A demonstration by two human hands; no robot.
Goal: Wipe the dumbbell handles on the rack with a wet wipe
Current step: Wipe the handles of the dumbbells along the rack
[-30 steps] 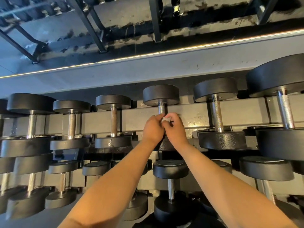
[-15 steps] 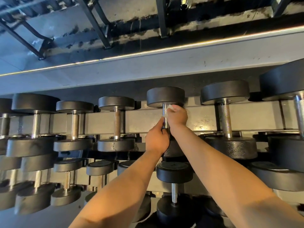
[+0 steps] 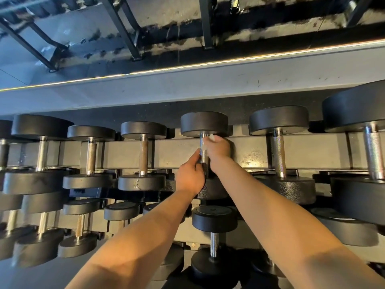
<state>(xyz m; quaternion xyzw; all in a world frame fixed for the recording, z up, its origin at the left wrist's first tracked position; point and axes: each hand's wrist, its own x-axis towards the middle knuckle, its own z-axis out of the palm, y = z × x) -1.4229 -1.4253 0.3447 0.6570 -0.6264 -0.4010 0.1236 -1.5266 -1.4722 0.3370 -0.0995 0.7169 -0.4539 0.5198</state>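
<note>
Gym rack (image 3: 179,152) of black dumbbells along the wall, one handle (image 3: 203,146) being wiped.

Right hand (image 3: 217,150) grips the wet wipe (image 3: 211,137) around this handle's far end on the upper row; the handle runs away from the person. Left hand (image 3: 190,176) grasps its near end, just below.

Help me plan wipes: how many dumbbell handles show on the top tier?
7. From the left: cropped handle, second handle, third handle, brown fourth handle, fifth handle gripped by the left hand and right hand, sixth handle, seventh handle. Others may sit beyond the frame.
</note>
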